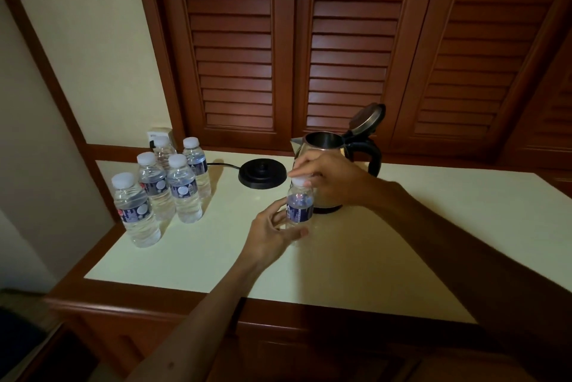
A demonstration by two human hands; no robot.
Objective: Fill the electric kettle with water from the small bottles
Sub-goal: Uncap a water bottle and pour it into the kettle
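Observation:
A small water bottle (299, 207) with a blue label stands upright in front of the kettle. My left hand (272, 234) grips its lower body. My right hand (328, 179) is closed over its white cap (299, 181). The steel electric kettle (322, 146) sits on the counter off its base, lid (368, 118) flipped open, black handle to the right. Several more capped, full bottles (161, 186) stand grouped at the left.
The black kettle base (262, 173) lies between the bottle group and the kettle, its cord running left to a wall socket (158, 135). The cream counter (433, 242) has a wooden edge; louvred wooden doors (340, 41) stand behind.

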